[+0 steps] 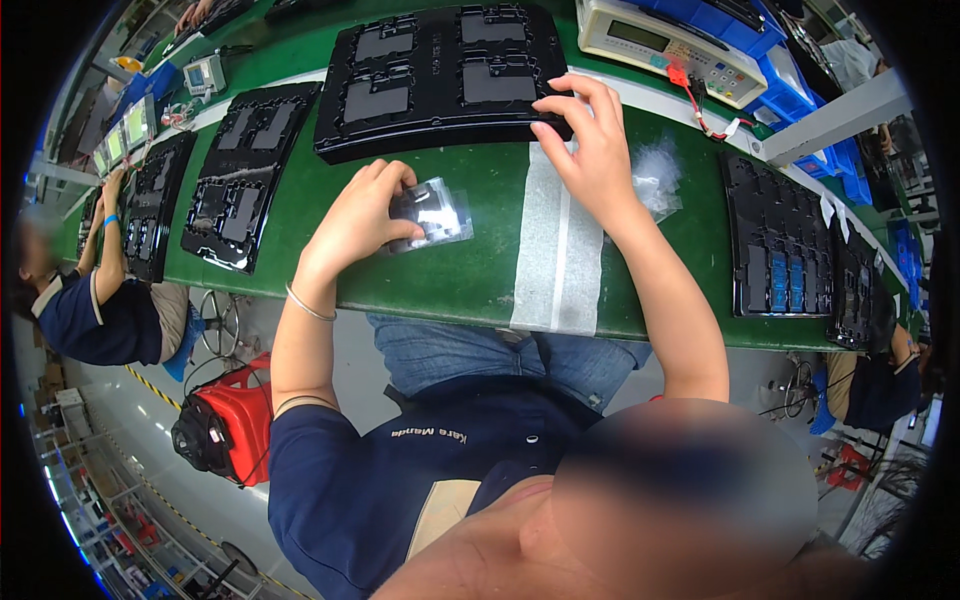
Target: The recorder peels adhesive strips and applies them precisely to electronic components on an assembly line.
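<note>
My left hand [362,213] is at the green bench top, its thumb pressed on a small stack of clear plastic film pieces [445,215] and its fingers curled at the edge. A small dark patch shows beside the thumb, too small to name. My right hand [597,155] is raised with fingers apart and nothing held. Its fingertips are at the right end of a thick stack of black plastic trays [430,135]. Grey flat pieces sit in several recesses of the top tray.
Loose clear film [655,180] lies beside my right wrist. A pale strip [556,250] crosses the green bench [480,285]. More black trays [245,170] stand left and right. A meter [665,45] with red leads and blue bins [790,90] are at back right. A co-worker [100,310] sits left.
</note>
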`<state>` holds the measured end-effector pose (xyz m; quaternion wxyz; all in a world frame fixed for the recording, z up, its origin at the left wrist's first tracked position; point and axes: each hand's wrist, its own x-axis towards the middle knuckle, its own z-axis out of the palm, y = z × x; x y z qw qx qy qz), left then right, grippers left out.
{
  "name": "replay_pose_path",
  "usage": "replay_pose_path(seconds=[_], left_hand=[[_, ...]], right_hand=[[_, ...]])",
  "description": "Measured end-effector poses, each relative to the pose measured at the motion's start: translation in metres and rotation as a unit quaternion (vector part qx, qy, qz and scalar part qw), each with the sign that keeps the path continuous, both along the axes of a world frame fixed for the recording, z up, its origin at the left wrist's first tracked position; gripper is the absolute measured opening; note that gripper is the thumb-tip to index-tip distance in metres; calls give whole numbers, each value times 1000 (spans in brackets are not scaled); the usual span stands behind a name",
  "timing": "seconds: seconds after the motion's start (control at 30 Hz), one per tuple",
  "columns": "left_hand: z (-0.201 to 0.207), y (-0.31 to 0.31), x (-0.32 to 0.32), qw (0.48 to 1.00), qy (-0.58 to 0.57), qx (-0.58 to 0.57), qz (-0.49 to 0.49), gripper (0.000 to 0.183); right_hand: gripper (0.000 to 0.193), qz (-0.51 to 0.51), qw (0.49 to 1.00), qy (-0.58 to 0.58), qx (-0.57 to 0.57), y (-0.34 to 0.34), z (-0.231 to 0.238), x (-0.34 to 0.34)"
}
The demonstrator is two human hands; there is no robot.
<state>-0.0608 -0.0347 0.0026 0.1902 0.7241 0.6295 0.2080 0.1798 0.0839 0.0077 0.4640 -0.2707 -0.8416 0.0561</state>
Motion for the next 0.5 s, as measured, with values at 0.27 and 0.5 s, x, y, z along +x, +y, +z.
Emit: replay_pose_path(seconds=[0.27, 0.5], left_hand=[[-1, 6, 1, 991, -110, 12, 71, 18], [20, 9, 24, 991, -117, 71, -7, 21]], right_hand=[[16, 66, 995, -26, -69, -24, 5, 2], [31, 204, 937, -54, -279, -37, 14, 8]])
